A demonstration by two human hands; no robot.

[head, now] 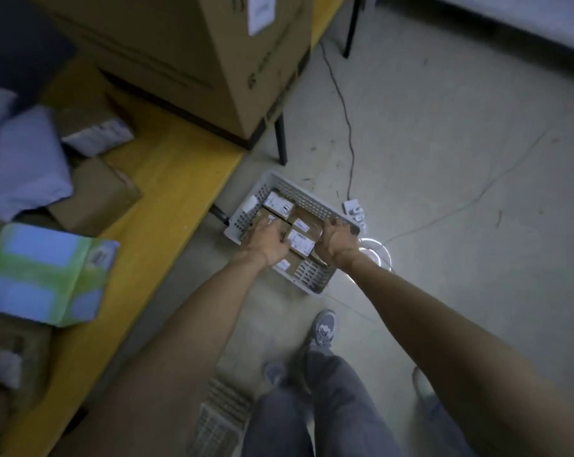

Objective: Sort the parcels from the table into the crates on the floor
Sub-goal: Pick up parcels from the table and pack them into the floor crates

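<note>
A grey slotted crate (pixel 312 202) stands on the floor beside the yellow table (pixel 167 179). Several small brown cardboard parcels with white labels (pixel 277 204) lie packed inside it. My left hand (pixel 262 240) reaches into the crate's near left part, fingers curled over a brown parcel there. My right hand (pixel 336 239) is down at the crate's right side, fingers curled at a parcel against the right wall; what exactly it grips is hidden. On the table lie more parcels: brown boxes (pixel 97 196), grey-white bags (pixel 28 159) and a green-and-blue box (pixel 45 275).
A large cardboard carton (pixel 193 57) stands on the table's far end. A black cable (pixel 345 120) runs over the floor to a white power strip (pixel 356 214). A second slotted crate (pixel 219 420) shows by my legs and shoes (pixel 325 328).
</note>
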